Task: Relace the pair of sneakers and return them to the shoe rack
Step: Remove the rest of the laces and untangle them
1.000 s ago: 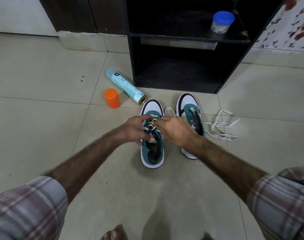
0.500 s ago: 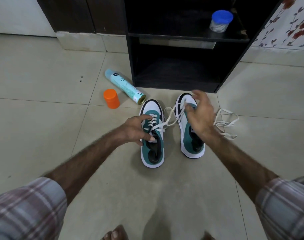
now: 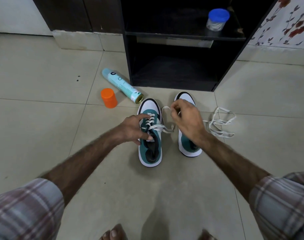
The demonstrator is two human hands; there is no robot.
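Note:
Two teal-and-white sneakers stand side by side on the tiled floor, toes toward the black shoe rack [image 3: 179,84]. The left sneaker [image 3: 150,149] is partly laced with a white lace [image 3: 159,127]. My left hand [image 3: 132,129] grips this sneaker around its eyelet area, thumb on the near side. My right hand [image 3: 186,119] hovers over the right sneaker [image 3: 187,146] and pinches the free end of that lace, which loops between the shoes. A second loose white lace [image 3: 220,123] lies tangled on the floor right of the right sneaker.
A light-blue spray can [image 3: 121,84] lies on its side left of the rack, with an orange cap [image 3: 109,98] standing beside it. A blue-lidded jar [image 3: 216,19] sits on the rack's upper shelf. A floral curtain [image 3: 290,21] hangs at the far right. My toes [image 3: 113,233] show at the bottom.
My right hand drew the lace end out from the left sneaker to the right and now holds it lower, closer to the shoes. My left hand stays on the left sneaker.

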